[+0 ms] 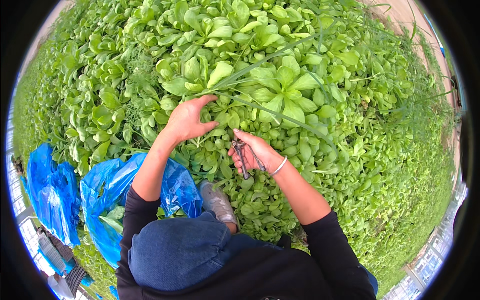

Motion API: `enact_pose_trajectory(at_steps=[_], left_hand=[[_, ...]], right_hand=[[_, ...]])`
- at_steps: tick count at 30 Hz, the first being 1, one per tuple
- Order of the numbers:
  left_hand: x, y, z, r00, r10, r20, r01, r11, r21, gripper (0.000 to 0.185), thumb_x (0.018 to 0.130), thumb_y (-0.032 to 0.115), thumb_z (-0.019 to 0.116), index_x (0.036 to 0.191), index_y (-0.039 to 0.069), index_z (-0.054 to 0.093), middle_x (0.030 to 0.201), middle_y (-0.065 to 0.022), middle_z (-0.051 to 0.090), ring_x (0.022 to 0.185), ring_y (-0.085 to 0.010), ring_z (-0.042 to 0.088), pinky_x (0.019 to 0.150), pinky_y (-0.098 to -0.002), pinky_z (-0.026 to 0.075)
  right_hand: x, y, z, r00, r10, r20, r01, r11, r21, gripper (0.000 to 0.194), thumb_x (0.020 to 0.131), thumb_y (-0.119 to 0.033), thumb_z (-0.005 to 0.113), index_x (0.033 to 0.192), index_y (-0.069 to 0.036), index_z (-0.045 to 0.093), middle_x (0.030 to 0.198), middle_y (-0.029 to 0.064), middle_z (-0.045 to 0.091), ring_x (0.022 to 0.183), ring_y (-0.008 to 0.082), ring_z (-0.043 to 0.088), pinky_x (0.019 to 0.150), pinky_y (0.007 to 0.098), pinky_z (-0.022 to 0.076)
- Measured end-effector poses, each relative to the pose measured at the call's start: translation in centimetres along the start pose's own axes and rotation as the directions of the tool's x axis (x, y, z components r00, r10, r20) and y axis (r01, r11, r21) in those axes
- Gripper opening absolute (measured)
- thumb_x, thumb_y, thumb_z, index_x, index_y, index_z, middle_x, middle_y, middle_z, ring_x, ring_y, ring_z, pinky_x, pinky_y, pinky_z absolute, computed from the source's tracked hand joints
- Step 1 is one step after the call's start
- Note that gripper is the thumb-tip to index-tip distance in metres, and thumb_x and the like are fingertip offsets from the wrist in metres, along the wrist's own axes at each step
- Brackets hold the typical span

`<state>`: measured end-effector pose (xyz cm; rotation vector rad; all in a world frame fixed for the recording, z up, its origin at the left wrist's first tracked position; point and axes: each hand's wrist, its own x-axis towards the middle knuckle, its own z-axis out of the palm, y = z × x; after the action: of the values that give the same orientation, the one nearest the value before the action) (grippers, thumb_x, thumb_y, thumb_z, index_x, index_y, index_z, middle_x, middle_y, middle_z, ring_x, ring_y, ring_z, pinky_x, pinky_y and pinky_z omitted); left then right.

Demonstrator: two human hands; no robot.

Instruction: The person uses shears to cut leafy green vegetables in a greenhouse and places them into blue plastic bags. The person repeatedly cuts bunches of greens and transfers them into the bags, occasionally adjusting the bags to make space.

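My left hand (191, 117) reaches over the leafy green plants (287, 92), thumb and fingers apart. Its fingertips are near the base of a long grass-like stalk (258, 105) that crosses the plants; whether they touch it I cannot tell. To the right, my right hand (255, 152) holds a pair of dark metal pruning snips (242, 159), the handles hanging down across the palm. The snips' blades are hard to make out behind the fingers. A silver bracelet (279, 165) circles the right wrist.
Blue plastic bags (108, 180) lie left of my legs, one with leaves inside. Another blue bag (52, 195) lies at the far left. My shoe (217, 200) stands among the plants. Feathery weeds (138, 80) grow at the left. A bare soil path (403, 15) runs along the upper right.
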<state>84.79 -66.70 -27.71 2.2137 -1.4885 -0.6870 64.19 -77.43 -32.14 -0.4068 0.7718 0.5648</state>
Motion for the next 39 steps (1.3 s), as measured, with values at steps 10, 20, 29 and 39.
enact_pose_trajectory(at_steps=[10, 20, 29, 39], left_hand=[[0.8, -3.1, 2.2, 0.982, -0.146, -0.119, 0.113, 0.962, -0.250, 0.024, 0.078, 0.025, 0.073, 0.091, 0.005, 0.072, 0.093, -0.0122, 0.068, 0.084, -0.0247, 0.064, 0.075, -0.0331, 0.049], [-5.4, -4.5, -2.9, 0.977, -0.210, -0.028, 0.058, 0.392, -0.918, 0.016, 0.080, 0.010, 0.067, 0.070, 0.006, 0.056, 0.099, -0.0043, 0.064, 0.094, -0.0133, 0.055, 0.086, -0.0274, 0.042], [-1.4, -1.9, -10.2, 0.996, -0.053, -0.075, -0.003, 0.792, -0.610, 0.020, 0.079, 0.012, 0.069, 0.094, 0.004, 0.059, 0.091, -0.0072, 0.064, 0.086, -0.0166, 0.059, 0.079, -0.0290, 0.047], [4.0, -4.0, -5.3, 0.977, -0.216, 0.001, 0.213, 0.965, 0.152, 0.031, 0.079, 0.024, 0.071, 0.101, 0.003, 0.067, 0.091, -0.0135, 0.068, 0.081, -0.0229, 0.065, 0.079, -0.0346, 0.050]], right_hand=[[1.5, 0.2, 0.1, 0.994, -0.073, -0.076, 0.081, 0.991, 0.108, 0.058, 0.093, -0.057, 0.044, 0.087, 0.000, 0.056, 0.060, 0.0010, 0.047, 0.051, 0.0162, 0.046, 0.049, 0.0297, 0.0406], [-2.3, 2.8, 0.1, 1.000, -0.005, 0.017, 0.006, 0.998, -0.067, 0.058, 0.096, -0.055, 0.039, 0.087, 0.000, 0.057, 0.060, 0.0047, 0.052, 0.053, 0.0177, 0.054, 0.051, 0.0351, 0.0503], [1.1, -1.9, 2.1, 0.982, -0.080, 0.170, 0.069, 0.995, 0.074, 0.059, 0.091, -0.059, 0.046, 0.086, -0.002, 0.058, 0.060, -0.0001, 0.050, 0.050, 0.0138, 0.046, 0.052, 0.0322, 0.0443], [6.0, -4.4, 2.8, 0.991, -0.101, 0.082, 0.089, 0.986, 0.140, 0.056, 0.090, -0.058, 0.052, 0.087, -0.002, 0.053, 0.059, 0.0006, 0.044, 0.051, 0.0136, 0.045, 0.048, 0.0291, 0.0402]])
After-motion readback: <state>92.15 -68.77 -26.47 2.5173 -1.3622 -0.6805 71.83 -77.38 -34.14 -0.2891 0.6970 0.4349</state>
